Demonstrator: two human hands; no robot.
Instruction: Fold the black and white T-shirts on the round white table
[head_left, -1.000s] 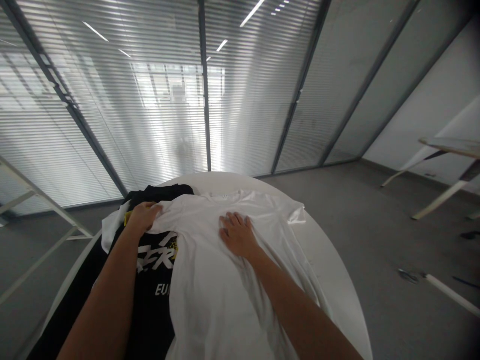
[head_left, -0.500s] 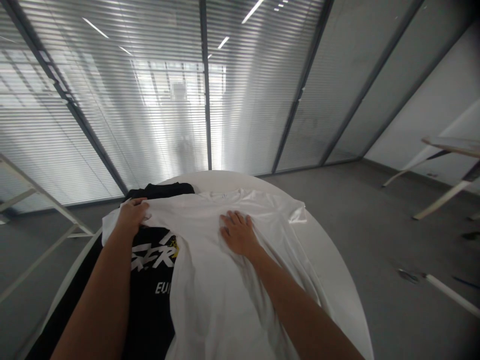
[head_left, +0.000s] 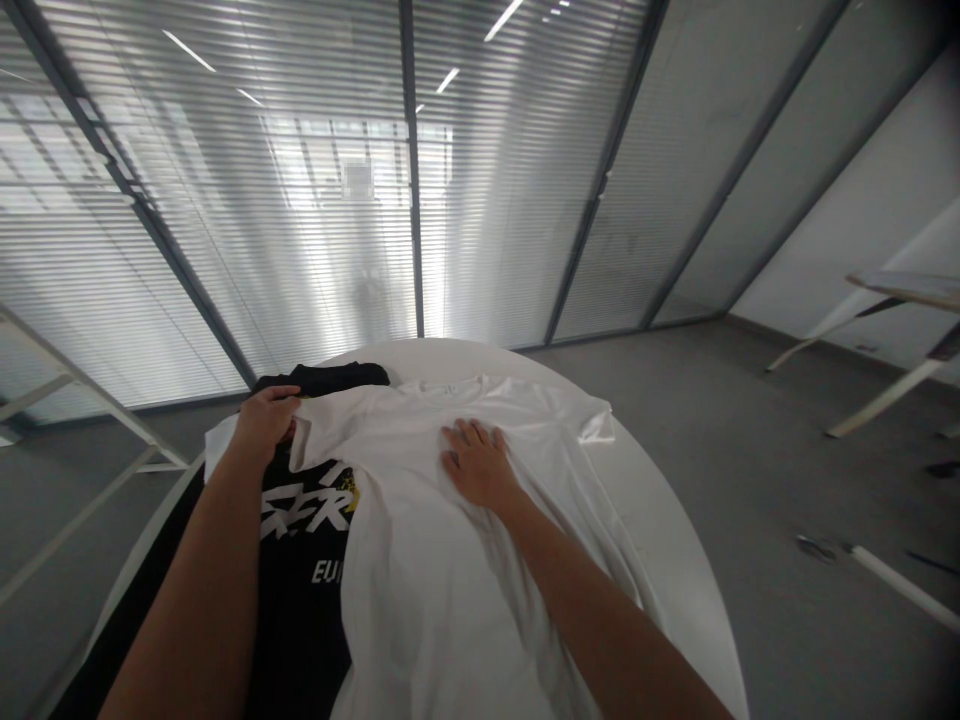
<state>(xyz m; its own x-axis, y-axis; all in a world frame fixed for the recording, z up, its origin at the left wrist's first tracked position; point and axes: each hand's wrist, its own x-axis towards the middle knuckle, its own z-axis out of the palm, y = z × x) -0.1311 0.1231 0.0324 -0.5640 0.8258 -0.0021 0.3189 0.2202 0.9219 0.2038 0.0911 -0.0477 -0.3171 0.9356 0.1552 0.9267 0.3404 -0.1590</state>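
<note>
Your left hand [head_left: 262, 422] is closed on the far-left edge of the white T-shirt [head_left: 427, 590], gathering the cloth in its fingers. Just right of that hand, the black T-shirt [head_left: 300, 610] with white lettering and a yellow mark lies partly under the white one. Your right hand [head_left: 478, 465] rests open on the white shirt, fingers spread, gripping nothing. Both shirts lie on the round white table [head_left: 667, 530].
</note>
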